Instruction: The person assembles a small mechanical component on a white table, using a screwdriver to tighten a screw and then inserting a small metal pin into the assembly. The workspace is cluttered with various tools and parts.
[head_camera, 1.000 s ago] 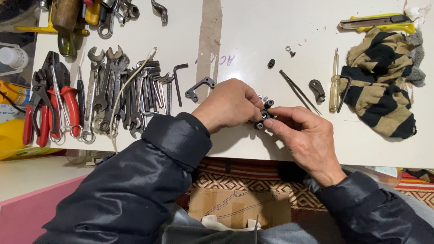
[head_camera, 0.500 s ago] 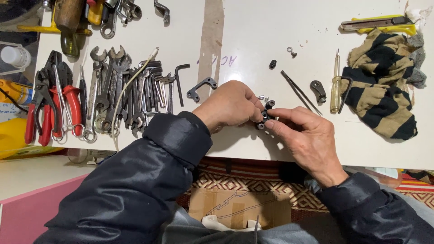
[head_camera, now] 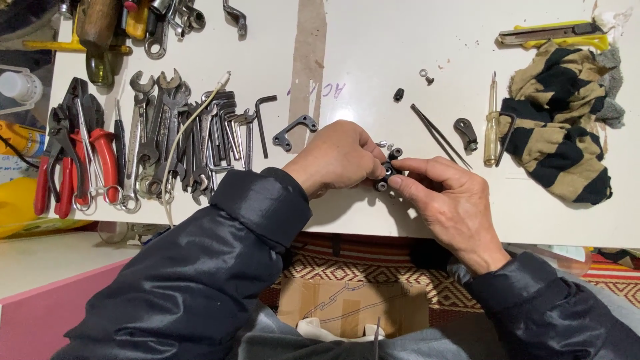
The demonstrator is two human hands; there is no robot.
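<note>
Black bracket (head_camera: 388, 170), a small part with round ends, is pinched between both hands just above the near edge of the white bench (head_camera: 373, 40). Left hand (head_camera: 337, 159) closes its fingertips on the part's left side; right hand (head_camera: 448, 197) grips it from the right with thumb and forefinger. Just beyond the right hand lie tweezers (head_camera: 440, 135) and a yellow-handled screwdriver (head_camera: 491, 120). Beyond the left hand lie a second bracket (head_camera: 293, 132), hex keys (head_camera: 233, 127) and wrenches (head_camera: 157, 127).

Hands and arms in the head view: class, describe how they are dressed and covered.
Both the left hand and the right hand are bare, with no gloves. Each arm wears a dark, slightly shiny padded jacket sleeve ending in a plain cuff at the wrist.
</note>
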